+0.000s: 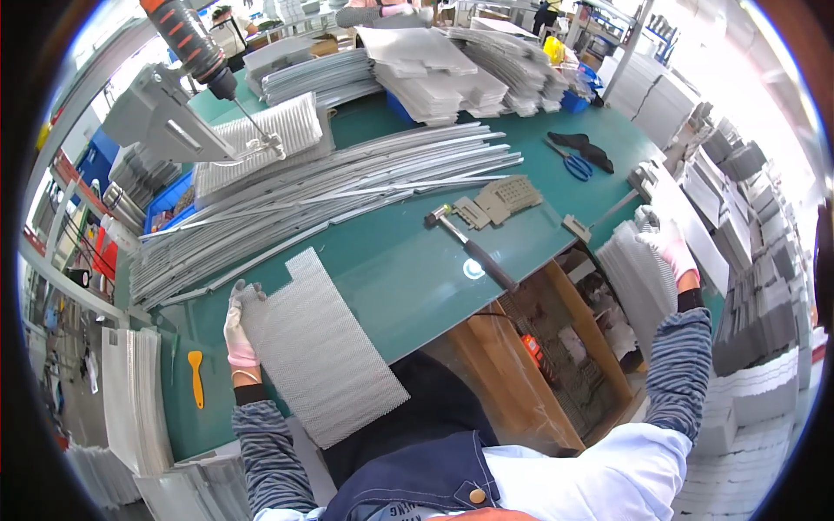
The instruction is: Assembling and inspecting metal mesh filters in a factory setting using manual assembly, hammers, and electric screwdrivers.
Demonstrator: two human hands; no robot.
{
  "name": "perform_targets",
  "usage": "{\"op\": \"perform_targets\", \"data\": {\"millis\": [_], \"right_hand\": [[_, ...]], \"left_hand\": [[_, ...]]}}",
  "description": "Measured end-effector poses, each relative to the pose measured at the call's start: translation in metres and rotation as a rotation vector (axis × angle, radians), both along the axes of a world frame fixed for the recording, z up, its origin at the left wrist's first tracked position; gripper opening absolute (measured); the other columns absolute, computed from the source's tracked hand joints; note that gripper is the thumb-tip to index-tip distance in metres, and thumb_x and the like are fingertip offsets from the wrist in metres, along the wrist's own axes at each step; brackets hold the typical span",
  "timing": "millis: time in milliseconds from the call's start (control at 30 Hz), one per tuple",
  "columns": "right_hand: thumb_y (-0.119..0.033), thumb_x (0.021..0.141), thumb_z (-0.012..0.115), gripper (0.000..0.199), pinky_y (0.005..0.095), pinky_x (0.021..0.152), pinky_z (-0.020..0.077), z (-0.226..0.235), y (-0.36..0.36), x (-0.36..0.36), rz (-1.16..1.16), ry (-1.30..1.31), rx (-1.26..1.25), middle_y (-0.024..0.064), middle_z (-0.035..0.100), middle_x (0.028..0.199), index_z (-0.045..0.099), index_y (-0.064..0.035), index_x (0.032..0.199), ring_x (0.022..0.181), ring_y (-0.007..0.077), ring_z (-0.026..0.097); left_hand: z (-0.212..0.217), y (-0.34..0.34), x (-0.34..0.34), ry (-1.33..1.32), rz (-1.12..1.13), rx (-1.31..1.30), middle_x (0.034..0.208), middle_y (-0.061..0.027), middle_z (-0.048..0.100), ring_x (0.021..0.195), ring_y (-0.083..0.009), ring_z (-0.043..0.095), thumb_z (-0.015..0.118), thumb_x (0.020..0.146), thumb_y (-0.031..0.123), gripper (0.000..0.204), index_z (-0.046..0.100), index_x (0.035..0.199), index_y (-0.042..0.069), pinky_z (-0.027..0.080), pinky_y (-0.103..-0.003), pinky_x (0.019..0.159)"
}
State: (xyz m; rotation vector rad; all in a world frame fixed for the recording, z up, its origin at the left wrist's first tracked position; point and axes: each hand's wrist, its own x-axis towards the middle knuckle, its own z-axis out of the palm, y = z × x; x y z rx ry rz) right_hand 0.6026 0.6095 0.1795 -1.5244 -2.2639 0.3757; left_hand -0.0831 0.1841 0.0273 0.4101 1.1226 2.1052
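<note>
My gloved left hand (pixel 240 328) grips the left edge of a silver mesh sheet (pixel 326 347), which has a notched far corner and hangs partly over the table's near edge. On the right, my gloved right hand (pixel 671 249) reaches to a stack of similar mesh sheets (pixel 627 265). Its fingers curl over the upper edge of a sheet there; the fingertips are partly hidden. A hammer (pixel 473 249) with a dark handle lies between my hands, beside some beige flat plates (pixel 499 204).
Long metal strips (pixel 347 187) cross the green table (pixel 391 295). A power screwdriver (pixel 195 48) hangs at upper left. Blue scissors (pixel 573 163) lie at far right, a yellow scraper (pixel 196 379) at left. An open wooden drawer (pixel 521 373) juts out near me. Sheet stacks (pixel 434 74) stand behind.
</note>
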Motion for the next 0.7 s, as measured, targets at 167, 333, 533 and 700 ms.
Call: {"op": "perform_targets", "data": {"millis": [167, 333, 533, 700], "right_hand": [[-0.003, 0.066, 0.076, 0.074, 0.0372, 0.097, 0.0478, 0.033, -0.045, 0.007, -0.021, 0.146, -0.200, 0.0095, 0.059, 0.128, 0.052, -0.0072, 0.136, 0.114, 0.0237, 0.057], [-0.012, 0.071, 0.078, 0.068, 0.0361, 0.104, 0.0423, 0.050, -0.077, -0.019, 0.122, 0.155, -0.061, 0.0087, 0.058, 0.132, 0.053, -0.0082, 0.135, 0.123, 0.0206, 0.052], [-0.026, 0.072, 0.085, 0.081, 0.0377, 0.109, 0.0371, 0.032, -0.111, 0.015, 0.059, 0.186, 0.087, 0.0088, 0.052, 0.140, 0.047, -0.0060, 0.141, 0.130, 0.0221, 0.047], [-0.011, 0.079, 0.078, 0.071, 0.0349, 0.104, 0.0425, 0.015, -0.111, 0.002, 0.189, 0.667, -0.085, 0.0150, 0.051, 0.139, 0.045, 0.0033, 0.139, 0.131, 0.0239, 0.047]], "left_hand": [[-0.003, 0.005, -0.006, 0.024, -0.058, 0.015, 0.118, -0.0141, 0.062, 0.099, -0.0207, 0.060, 0.047, 0.102, 0.028, 0.040, 0.047, 0.136, 0.006, 0.050, -0.033, 0.090], [-0.002, -0.002, -0.011, 0.078, 0.026, -0.095, 0.122, -0.0087, 0.059, 0.104, -0.0170, 0.055, 0.049, 0.102, 0.032, 0.047, 0.044, 0.142, 0.008, 0.044, -0.034, 0.097], [-0.026, 0.004, -0.024, 0.011, -0.125, 0.022, 0.129, -0.0112, 0.055, 0.111, -0.0212, 0.053, 0.037, 0.105, 0.027, 0.042, 0.042, 0.143, 0.010, 0.039, -0.036, 0.104], [-0.026, 0.002, -0.026, 0.046, -0.161, 0.025, 0.132, -0.0113, 0.054, 0.113, -0.0213, 0.052, 0.035, 0.106, 0.026, 0.041, 0.045, 0.141, 0.009, 0.035, -0.034, 0.107]]}}
